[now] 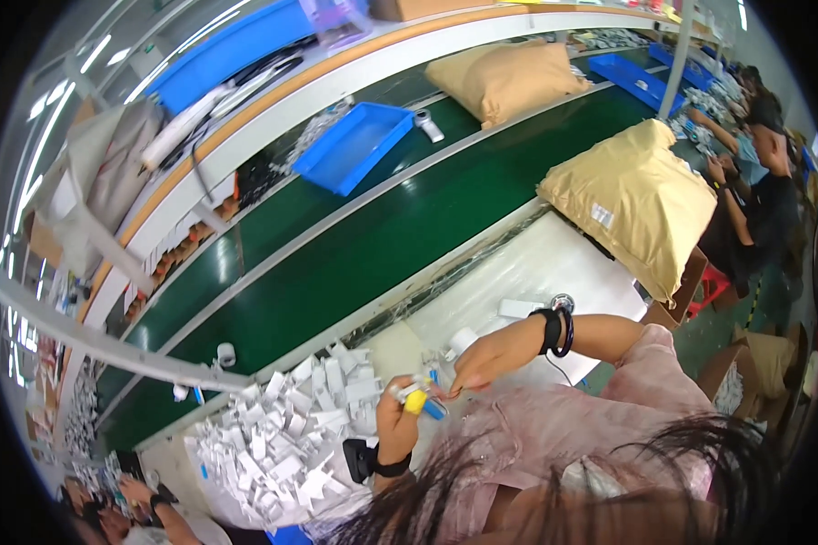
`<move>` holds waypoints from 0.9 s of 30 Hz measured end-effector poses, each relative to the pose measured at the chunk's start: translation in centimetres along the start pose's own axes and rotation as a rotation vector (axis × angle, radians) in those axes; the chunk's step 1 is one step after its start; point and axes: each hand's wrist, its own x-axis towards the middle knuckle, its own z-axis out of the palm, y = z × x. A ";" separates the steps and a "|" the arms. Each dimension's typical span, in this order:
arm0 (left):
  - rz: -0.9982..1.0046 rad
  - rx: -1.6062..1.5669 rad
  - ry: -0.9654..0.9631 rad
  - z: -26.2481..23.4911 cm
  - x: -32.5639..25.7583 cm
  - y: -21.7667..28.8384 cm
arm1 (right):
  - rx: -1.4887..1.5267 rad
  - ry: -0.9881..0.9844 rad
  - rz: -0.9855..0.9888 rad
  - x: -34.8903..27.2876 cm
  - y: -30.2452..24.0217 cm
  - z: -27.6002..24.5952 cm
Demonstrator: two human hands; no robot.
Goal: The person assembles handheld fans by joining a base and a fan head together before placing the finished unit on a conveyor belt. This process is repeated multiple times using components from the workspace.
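Observation:
My left hand [396,420] is closed around a small white part with a yellow and blue piece [418,400] held up in front of me. My right hand [482,361] reaches across to it, fingertips pinched at the blue end. A black band sits on each wrist. Just left of my hands lies a big heap of small white plastic parts [282,436] on the white worktop [554,263]. Dark hair hides the lower part of the view.
A green conveyor belt [382,245] runs diagonally behind the worktop. On it sit a blue tray [353,145] and tan padded bags [504,80]; another tan bag [632,204] rests at the worktop's far end. Other people work at the right [745,182] and lower left [136,509].

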 end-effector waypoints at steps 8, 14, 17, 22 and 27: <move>-0.082 0.340 -0.053 1.9 -1.1 2.6 | 0.006 0.072 0.046 0.5 0.7 1.8; -0.199 0.023 0.147 0.6 -1.2 -0.3 | -0.539 0.866 0.016 1.6 0.8 5.5; -0.278 -0.171 0.206 0.7 -1.2 -1.2 | -0.463 0.966 -0.109 2.7 1.4 5.9; -0.248 -0.311 0.274 0.3 -1.0 -2.3 | -0.618 1.003 -0.175 3.5 0.9 6.2; -0.211 -0.271 0.248 1.2 -1.0 -2.0 | -0.621 1.009 -0.279 3.7 1.0 6.3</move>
